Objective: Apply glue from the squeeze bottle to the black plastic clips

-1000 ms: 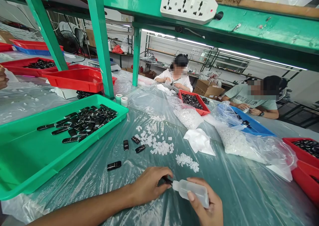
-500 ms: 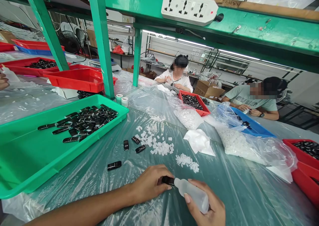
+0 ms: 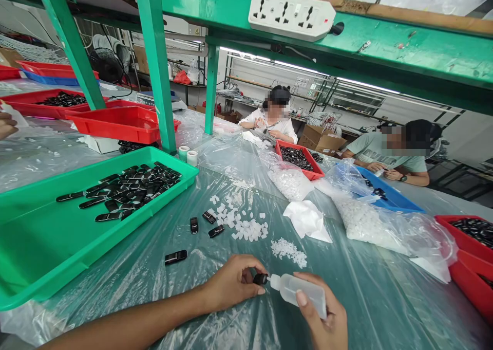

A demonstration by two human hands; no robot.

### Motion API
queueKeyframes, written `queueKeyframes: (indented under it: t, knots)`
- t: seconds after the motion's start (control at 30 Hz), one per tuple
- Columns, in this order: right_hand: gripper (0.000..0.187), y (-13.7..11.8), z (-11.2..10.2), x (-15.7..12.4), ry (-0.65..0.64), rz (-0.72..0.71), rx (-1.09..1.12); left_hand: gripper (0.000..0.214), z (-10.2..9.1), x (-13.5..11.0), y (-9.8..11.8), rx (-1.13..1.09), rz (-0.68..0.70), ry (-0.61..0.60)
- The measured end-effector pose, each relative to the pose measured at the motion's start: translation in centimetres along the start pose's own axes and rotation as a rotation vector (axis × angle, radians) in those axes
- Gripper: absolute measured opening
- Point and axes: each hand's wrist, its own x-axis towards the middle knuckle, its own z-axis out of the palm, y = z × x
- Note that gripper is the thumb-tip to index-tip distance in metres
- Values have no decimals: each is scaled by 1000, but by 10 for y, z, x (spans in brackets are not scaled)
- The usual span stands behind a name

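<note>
My left hand [image 3: 235, 283] pinches a small black glossy part [image 3: 260, 278] between thumb and fingers. In my right hand [image 3: 327, 314] lies a translucent squeeze bottle [image 3: 304, 293], tipped sideways, its nozzle pointing left at the black part. Whether the tip touches the part I cannot tell. Several similar black pieces [image 3: 176, 257] lie loose beyond my left hand. Past them is a scatter of white translucent bits [image 3: 250, 229], and a pile of smaller white bits [image 3: 288, 252] sits just beyond the bottle.
At left a green tray [image 3: 73, 257] holds many black pieces. Plastic bags of white bits [image 3: 370, 226] and a crumpled white tissue [image 3: 307, 219] lie to the right. A green frame post [image 3: 156, 67] rises behind the tray. Two people sit across the table; another person's hand [image 3: 6, 126] shows at far left.
The bottle has drawn back slightly to the right, leaving its nozzle more visible. My left hand has turned the black part a little, so less of its length shows.
</note>
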Motion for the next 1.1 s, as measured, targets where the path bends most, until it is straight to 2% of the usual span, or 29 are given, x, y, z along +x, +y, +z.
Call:
queueKeyframes:
  t: [0.23, 0.47, 0.63, 0.97, 1.1]
  knots:
    - [35, 1, 1, -3, -5, 26, 0, 22, 0, -1, 3, 46, 39, 23]
    - [40, 4, -1, 7, -41, 211, 162, 22, 0, 0, 3, -26, 62, 26]
    - [42, -3, 0, 8, -14, 298, 155, 21, 0, 0, 3, -7, 80, 43]
    - [33, 5, 3, -5, 5, -69, -49, 18, -2, -2, 6, 148, 141, 69]
    - [31, 10, 1, -7, 19, -145, -130, 15, -2, -2, 5, 163, 160, 69]
